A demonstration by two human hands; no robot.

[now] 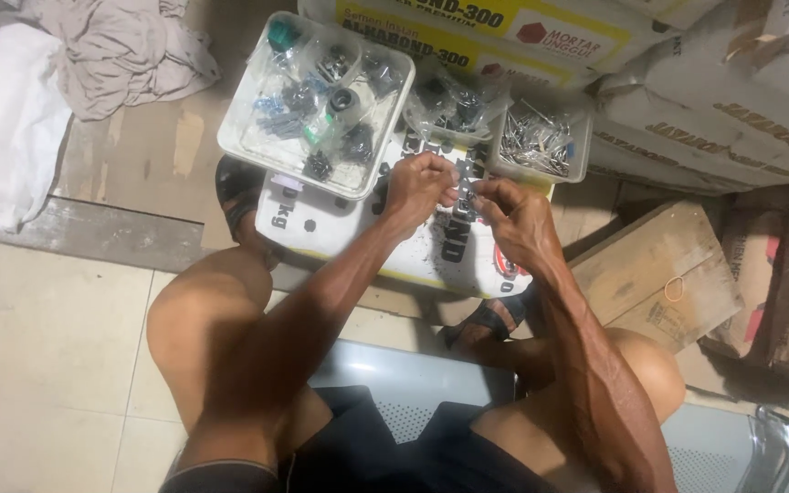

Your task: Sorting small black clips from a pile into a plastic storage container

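Step in hand, as judged: joining small metal parts at frame centre. Left hand [417, 187] and right hand [515, 217] both pinch closed on one small metal piece [463, 203], fingertips nearly touching, above a white sack [340, 228]. Parts tray [239, 137] sits upper centre-left. Next move likely needs fine fingertip alignment.

Stacked mortar sacks [714, 110], crumpled grey cloth [120, 50]

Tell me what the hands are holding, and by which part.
Both hands pinch one small dark metal piece between them: the left hand at its left end, the right hand at its right. What it is cannot be told.
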